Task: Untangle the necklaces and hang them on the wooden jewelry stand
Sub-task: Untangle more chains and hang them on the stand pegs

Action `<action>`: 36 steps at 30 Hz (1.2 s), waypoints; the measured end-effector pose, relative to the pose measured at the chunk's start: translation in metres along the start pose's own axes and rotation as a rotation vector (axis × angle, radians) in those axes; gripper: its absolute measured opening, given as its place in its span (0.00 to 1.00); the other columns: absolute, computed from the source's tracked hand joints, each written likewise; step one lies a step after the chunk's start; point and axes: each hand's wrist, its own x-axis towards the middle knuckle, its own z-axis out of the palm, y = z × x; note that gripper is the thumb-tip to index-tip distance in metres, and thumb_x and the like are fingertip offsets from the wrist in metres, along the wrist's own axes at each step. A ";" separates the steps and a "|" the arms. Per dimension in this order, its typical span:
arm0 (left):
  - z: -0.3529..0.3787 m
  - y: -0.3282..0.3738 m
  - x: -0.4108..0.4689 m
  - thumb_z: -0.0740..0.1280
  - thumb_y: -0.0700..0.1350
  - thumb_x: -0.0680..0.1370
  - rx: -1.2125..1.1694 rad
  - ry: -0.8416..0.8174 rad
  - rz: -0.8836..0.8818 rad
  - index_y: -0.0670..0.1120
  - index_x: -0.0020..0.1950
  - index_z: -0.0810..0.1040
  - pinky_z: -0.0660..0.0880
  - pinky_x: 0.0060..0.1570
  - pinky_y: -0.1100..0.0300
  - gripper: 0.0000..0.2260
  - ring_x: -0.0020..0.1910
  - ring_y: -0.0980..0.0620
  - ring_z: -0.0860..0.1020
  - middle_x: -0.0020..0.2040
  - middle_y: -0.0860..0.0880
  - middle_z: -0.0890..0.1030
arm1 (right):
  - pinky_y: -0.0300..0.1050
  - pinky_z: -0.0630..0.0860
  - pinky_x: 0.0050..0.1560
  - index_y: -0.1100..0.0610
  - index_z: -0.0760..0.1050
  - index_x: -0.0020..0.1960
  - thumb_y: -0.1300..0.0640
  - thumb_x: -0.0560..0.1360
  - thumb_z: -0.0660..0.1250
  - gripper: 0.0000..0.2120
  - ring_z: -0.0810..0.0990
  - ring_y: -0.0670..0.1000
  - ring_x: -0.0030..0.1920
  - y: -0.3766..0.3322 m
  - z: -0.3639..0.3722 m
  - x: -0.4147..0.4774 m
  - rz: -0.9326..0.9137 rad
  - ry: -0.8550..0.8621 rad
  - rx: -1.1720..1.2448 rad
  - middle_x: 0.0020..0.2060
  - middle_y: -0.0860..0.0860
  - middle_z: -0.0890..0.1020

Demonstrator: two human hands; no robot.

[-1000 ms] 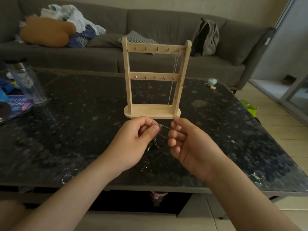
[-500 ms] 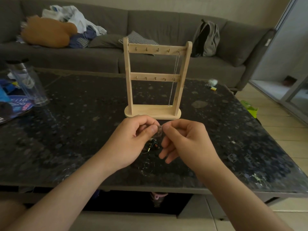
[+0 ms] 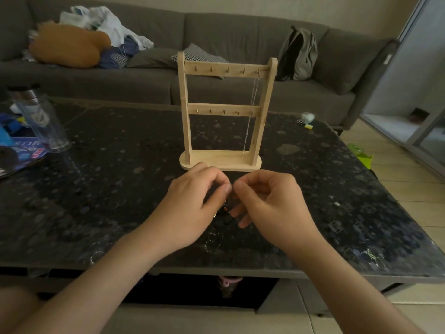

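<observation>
The wooden jewelry stand stands upright on the dark table, with two peg rails. One thin silver necklace hangs from the top rail's rightmost peg, down to the base. Just in front of the base, my left hand and my right hand meet fingertip to fingertip, each pinching a fine necklace chain that is mostly hidden between them. A small tangle of dark beads and chain dangles below the fingers. Faint loops of chain lie on the table beneath.
The dark speckled table carries a clear plastic container and blue packaging at far left, and small items at back right. A grey sofa with a backpack and clothes stands behind.
My hands were apart with a strand of chain stretched between them; they have closed together, and my right fingers have curled in to pinch beside my left thumb.
</observation>
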 end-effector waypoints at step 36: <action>-0.011 0.007 0.005 0.65 0.39 0.81 -0.486 -0.061 -0.429 0.52 0.48 0.88 0.77 0.59 0.52 0.13 0.51 0.53 0.85 0.45 0.49 0.87 | 0.47 0.79 0.45 0.53 0.79 0.49 0.53 0.89 0.58 0.15 0.82 0.45 0.40 0.005 0.001 0.006 0.032 -0.189 -0.017 0.38 0.47 0.81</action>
